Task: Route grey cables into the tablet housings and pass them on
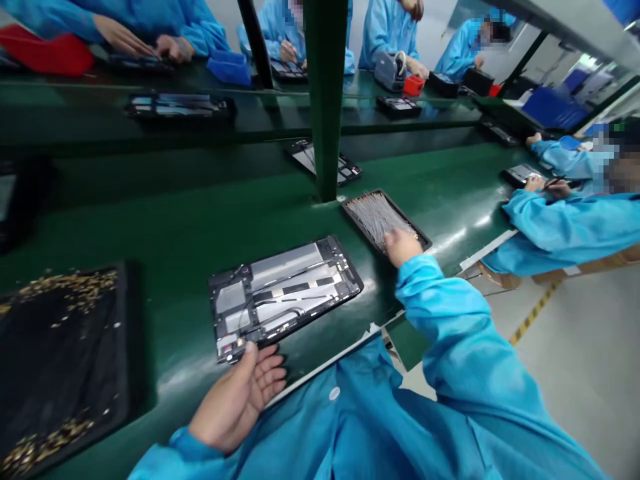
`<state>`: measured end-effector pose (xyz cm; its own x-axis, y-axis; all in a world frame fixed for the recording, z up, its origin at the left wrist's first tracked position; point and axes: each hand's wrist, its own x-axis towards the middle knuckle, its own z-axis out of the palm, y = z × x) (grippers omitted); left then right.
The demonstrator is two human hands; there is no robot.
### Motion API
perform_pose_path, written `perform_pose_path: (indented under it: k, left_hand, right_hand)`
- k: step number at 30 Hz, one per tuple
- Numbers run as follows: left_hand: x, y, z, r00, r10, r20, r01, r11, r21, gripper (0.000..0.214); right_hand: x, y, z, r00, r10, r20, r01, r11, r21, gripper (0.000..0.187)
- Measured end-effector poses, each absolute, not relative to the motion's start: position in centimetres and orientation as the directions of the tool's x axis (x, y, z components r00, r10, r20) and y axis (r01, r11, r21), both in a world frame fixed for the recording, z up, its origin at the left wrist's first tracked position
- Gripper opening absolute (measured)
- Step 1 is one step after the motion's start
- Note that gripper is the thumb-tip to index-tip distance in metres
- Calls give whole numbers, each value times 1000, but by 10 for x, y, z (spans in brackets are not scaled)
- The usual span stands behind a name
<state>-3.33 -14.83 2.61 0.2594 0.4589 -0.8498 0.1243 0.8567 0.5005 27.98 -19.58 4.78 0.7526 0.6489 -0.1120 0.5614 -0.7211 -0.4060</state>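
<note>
Reading the head camera feed, I see the left hand [237,400] spread and palm up, its thumb tip against the lower corner of an opened tablet housing [285,300]; nothing is pinched there. The housing lies flat on a green conveyor belt [175,227], its black frame showing silver foil panels and thin dark cables. I'd judge it light and thin, stiff along the frame but fragile across the foil and loose leads, so I'd take it by the black outer edges. The glossy belt may also let it slide.

Just beyond the housing, the right hand [401,248] rests at the near edge of a black tray [403,221] heaped with fine grey-white wires [373,217]. Its fingers [393,250] press down onto the bundle, but from here I cannot tell whether they pinch any strands. Those wires look light, springy and prone to tangling, so lifting a few at a time seems safest.

The blue sleeve hides the right wrist, and the individual wires are too fine to follow. Small gold-coloured parts on a dark mat [60,360] at left are too blurred to identify. At right, a co-worker's hands [534,183] work over another tablet, their tool hard to make out.
</note>
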Motion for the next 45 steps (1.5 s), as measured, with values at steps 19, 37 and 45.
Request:
perform_pose_path:
  k: [19,37,45]
  left_hand:
    - [-22,-156,26,203,546,-812,240,777,582,15]
    - [-18,-173,38,549,722,-421,487,134,863,37]
    - [-2,-178,42,803,575,157,290,-607,740,29]
  right_hand:
    - [320,-251,38,839,541,-60,530,-837,-137,45]
    - [247,-277,93,827,535,172,529,-637,-560,38]
    - [157,-257,55,35,882,-470,110,-470,-876,33]
